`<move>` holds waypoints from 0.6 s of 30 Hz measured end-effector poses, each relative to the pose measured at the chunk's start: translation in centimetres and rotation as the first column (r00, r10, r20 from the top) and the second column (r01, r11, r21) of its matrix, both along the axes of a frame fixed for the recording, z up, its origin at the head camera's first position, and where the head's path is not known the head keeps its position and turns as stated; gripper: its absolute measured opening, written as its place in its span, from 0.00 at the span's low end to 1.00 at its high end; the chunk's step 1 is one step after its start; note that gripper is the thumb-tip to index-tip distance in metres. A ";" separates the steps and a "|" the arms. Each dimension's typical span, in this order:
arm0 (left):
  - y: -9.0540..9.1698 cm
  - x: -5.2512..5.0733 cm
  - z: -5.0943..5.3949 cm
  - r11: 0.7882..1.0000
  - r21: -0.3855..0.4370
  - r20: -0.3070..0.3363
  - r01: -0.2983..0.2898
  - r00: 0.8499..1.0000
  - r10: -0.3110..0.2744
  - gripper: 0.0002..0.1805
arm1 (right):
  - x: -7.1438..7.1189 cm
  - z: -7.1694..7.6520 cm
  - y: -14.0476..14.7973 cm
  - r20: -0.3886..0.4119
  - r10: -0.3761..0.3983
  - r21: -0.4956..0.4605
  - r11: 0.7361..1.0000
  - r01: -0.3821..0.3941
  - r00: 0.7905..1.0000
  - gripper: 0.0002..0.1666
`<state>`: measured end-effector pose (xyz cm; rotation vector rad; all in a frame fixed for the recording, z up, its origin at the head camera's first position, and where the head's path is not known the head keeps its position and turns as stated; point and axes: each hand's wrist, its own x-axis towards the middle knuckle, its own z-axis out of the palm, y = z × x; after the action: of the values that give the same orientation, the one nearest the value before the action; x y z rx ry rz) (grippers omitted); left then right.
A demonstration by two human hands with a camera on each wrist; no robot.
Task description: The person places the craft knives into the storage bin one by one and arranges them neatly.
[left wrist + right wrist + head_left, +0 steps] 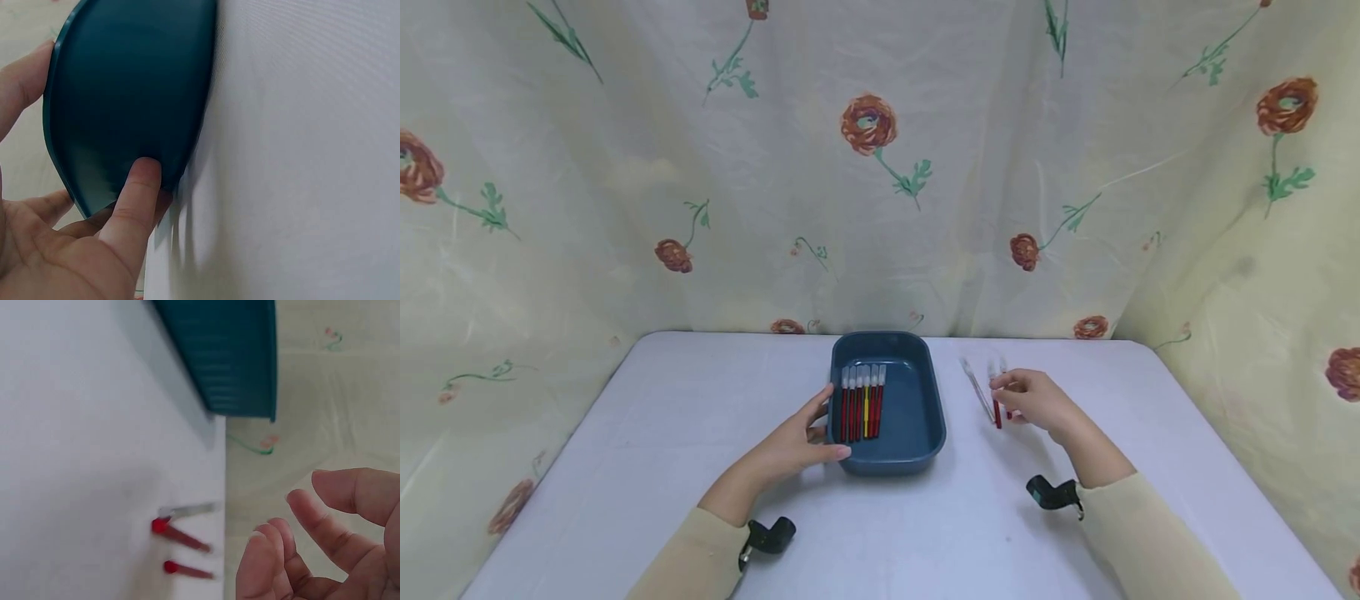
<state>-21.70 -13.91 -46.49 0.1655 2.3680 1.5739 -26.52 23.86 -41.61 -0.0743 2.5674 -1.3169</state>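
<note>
On the pale-covered worktop [925, 533], to the right of a deep blue-green rounded rectangular tray [910, 408], find one slim clear-and-silver pen-like stick [979, 393] and, just beside it, two slim dark-red pen-like sticks [997, 417], with far ends pale and blurred. Inside the tray, along its left side, note a neat row of capped red sticks [852, 417], broken by a single capped yellow stick [867, 417], all with clear caps toward the far end.

Should prove light, stiff and smooth, probably hard plastic; likely to roll or skid if nudged. Best pinched mid-barrel between thumb and forefinger rather than by the clear caps, in case of pulling one off. Squeeze lightly; could crack thin caps otherwise. Treat the tray as rigid and fairly light, apt to slide on the smooth cover; take hold by the rim.

Right grip [1037, 400]: released, close to the loose sticks, with thumb and fingertips parted and nothing held in the right wrist view. Left grip [786, 442]: unclenched, with fingers spread and touching the tray's rim and outer wall around the near-left corner.

No brand, label or lettering to be read anywhere; too small or too blurred for finer marks.
</note>
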 end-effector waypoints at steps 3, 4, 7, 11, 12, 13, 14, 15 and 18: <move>0.1 0.0 0.0 1.000 -0.002 0.006 -0.009 1.000 0.009 0.59 | -0.3 -0.9 0.7 0.009 -0.030 0.005 1.000 0.030 1.000 0.20; 0.1 0.0 0.0 1.000 -0.002 0.004 -0.010 1.000 0.010 0.59 | -0.4 -1.1 0.9 0.010 -0.039 0.010 0.999 0.039 0.999 0.20; 0.0 -0.1 0.0 1.000 -0.003 0.001 -0.011 1.000 0.011 0.60 | -0.8 -1.7 1.4 0.027 -0.070 0.026 0.997 0.070 0.997 0.20; 0.0 -0.1 0.0 1.000 0.004 0.003 -0.013 1.000 0.013 0.60 | -1.5 -2.4 1.6 0.051 -0.109 0.035 0.994 0.107 0.993 0.19; 0.0 -0.1 0.0 1.000 0.006 0.003 -0.013 1.000 0.013 0.60 | -1.7 -2.5 1.7 0.054 -0.115 0.038 0.993 0.113 0.992 0.19; 0.0 -0.1 0.0 1.000 0.008 0.005 -0.013 1.000 0.013 0.59 | -1.9 -2.7 1.7 0.056 -0.123 0.039 0.992 0.121 0.991 0.19; 0.0 -0.1 0.0 1.000 0.008 0.005 -0.013 1.000 0.013 0.59 | -2.0 -2.9 1.8 0.056 -0.126 0.038 0.991 0.124 0.990 0.19; 0.0 -0.1 0.0 1.000 0.006 0.004 -0.013 1.000 0.013 0.59 | -2.2 -3.1 1.9 0.056 -0.131 0.037 0.991 0.129 0.990 0.19; 0.0 -0.1 0.0 1.000 0.006 0.004 -0.011 1.000 0.011 0.59 | -2.5 -3.6 2.0 0.060 -0.139 0.036 0.990 0.137 0.988 0.19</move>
<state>-21.76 -13.93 -46.46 0.1500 2.3652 1.5852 -29.05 25.90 -45.21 0.1509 2.5798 -1.3029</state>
